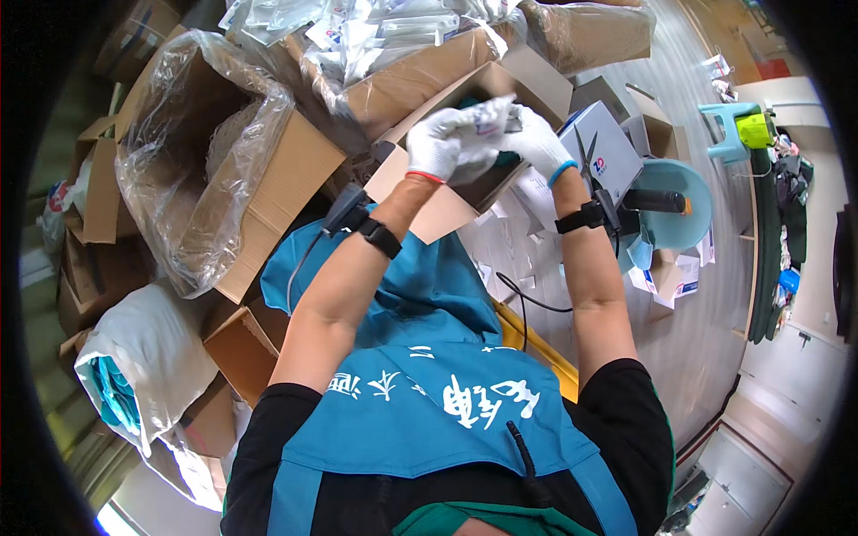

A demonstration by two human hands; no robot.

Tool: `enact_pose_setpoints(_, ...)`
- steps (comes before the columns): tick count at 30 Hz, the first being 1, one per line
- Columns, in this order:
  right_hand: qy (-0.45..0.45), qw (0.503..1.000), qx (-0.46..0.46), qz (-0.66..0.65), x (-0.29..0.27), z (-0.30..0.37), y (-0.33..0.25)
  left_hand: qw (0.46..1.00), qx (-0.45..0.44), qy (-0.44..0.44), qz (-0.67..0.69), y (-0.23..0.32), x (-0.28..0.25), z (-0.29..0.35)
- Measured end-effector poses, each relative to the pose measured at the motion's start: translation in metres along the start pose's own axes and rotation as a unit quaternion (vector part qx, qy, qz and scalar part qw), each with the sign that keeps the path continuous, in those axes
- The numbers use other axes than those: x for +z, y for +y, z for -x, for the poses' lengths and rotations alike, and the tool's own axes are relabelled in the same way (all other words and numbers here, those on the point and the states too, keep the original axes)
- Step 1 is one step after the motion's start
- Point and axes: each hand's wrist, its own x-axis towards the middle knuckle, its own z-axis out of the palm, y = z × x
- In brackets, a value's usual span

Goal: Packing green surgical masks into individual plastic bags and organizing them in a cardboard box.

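Observation:
Both my hands wear white knit gloves, the left with a red cuff and the right with a blue one. Between them, above an open cardboard carton (424, 198), is a thin clear-and-white plastic packet (487, 121), blurred by motion. My left hand (433, 147) has its fingers closed on the packet's left side. At its right edge my right hand (538, 143) pinches it, fingertips partly hidden. Something dark teal lies inside the carton below. To the right of my right hand, a pair of dark scissors (586, 150) rests against a pale grey box (617, 147).
Behind the carton, a box heaped with clear plastic packets (393, 36) stands close. A large carton lined with clear plastic (259, 214) is at the left, above a white sack (152, 339) of teal cloth. On the right are a round blue stool (693, 201) and a smaller light-blue stool (726, 134).

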Motion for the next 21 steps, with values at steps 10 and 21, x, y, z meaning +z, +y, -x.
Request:
enact_pose_setpoints(10, 0.164, 0.904, -0.03, 0.395, -0.023, 0.031, -0.054, 0.969, 0.093, 0.185, -0.134, 0.115, -0.024, -0.043)
enact_pose_setpoints(21, -0.115, 0.906, -0.194, 0.359, 0.01, 0.091, -0.182, 0.883, -0.034, -0.277, -0.378, 0.202, -0.014, -0.003)
